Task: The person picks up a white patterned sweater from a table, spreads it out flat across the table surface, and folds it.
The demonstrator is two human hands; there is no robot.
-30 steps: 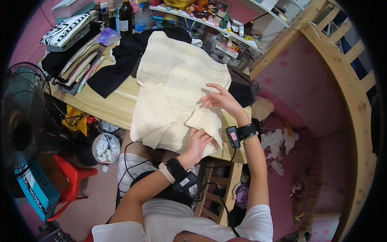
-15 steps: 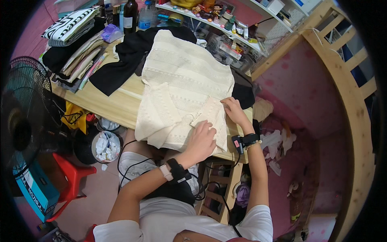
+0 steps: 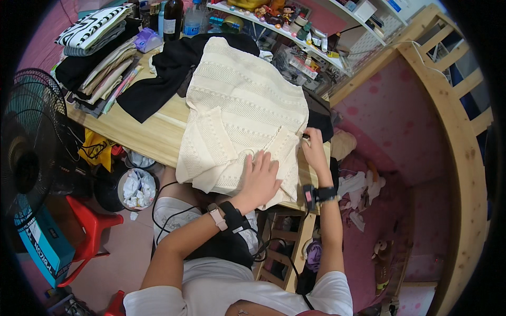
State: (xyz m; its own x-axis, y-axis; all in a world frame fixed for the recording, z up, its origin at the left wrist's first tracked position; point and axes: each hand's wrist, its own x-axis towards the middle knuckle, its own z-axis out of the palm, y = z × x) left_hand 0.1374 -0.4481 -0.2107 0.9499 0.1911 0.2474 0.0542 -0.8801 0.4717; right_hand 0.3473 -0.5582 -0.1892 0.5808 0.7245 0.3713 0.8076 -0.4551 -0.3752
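A cream knitted sweater (image 3: 247, 95) lies spread on the wooden table (image 3: 153, 138), with its sleeves folded inward over the body. My left hand (image 3: 259, 179) rests flat on the lower part of the sweater, fingers spread. At the sweater's right edge, my right hand (image 3: 315, 150) has its fingers curled together. A small dark bit shows at those fingertips, too small to name. Black clothing (image 3: 153, 87) lies behind and partly under the sweater, and some dark fabric (image 3: 319, 124) shows beyond its right side.
A stack of folded clothes (image 3: 97, 63) stands at the table's far left, near a dark bottle (image 3: 172, 21). Shelves (image 3: 284, 32) with small items line the back. A black fan (image 3: 31, 152), a red stool (image 3: 92, 231) and a bin (image 3: 137, 189) are left; a wooden bed frame (image 3: 464, 158) rises right.
My left hand has shifted slightly left, its fingers spreading over the fabric. My right hand has moved a little rightward from the folded sleeve to the sweater's edge, its fingers now curled.
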